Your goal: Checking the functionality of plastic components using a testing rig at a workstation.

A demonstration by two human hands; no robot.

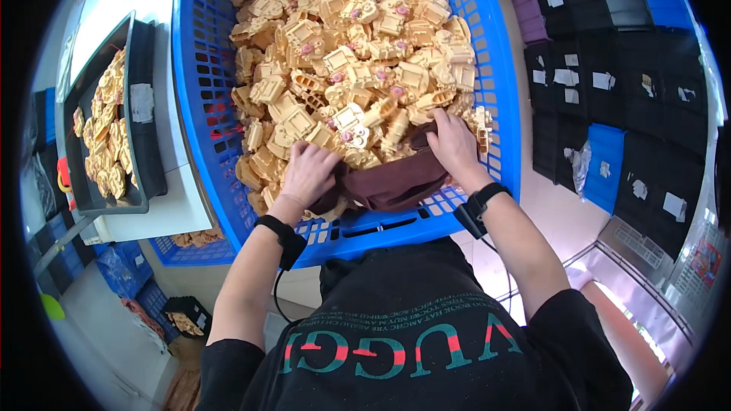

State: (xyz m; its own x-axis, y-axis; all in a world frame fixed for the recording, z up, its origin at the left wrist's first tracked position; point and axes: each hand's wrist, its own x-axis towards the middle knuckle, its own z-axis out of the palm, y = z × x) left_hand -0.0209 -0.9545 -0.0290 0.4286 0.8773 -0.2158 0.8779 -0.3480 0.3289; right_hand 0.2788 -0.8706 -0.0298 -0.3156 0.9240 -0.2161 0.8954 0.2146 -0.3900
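A dark brown cloth (396,183) lies bunched across the near end of a large blue plastic basket (500,53). The basket is heaped with many small cream plastic parts (346,57), some with pinkish spots. At the cloth's left end, my left hand (308,173) has its fingers curled down into the folds, with fingertips partly hidden. My right hand (454,143) grips the cloth's right end, its fingers bent over the edge beside the parts. Between my hands the cloth sags toward the basket's near wall.
To the left, a dark tray (154,133) of tan parts stands on a white table (179,217). Several black bins (563,80) and a blue bin (607,164) line the right side. Below the table sits another blue basket (205,255). Cabled black bands circle both my wrists.
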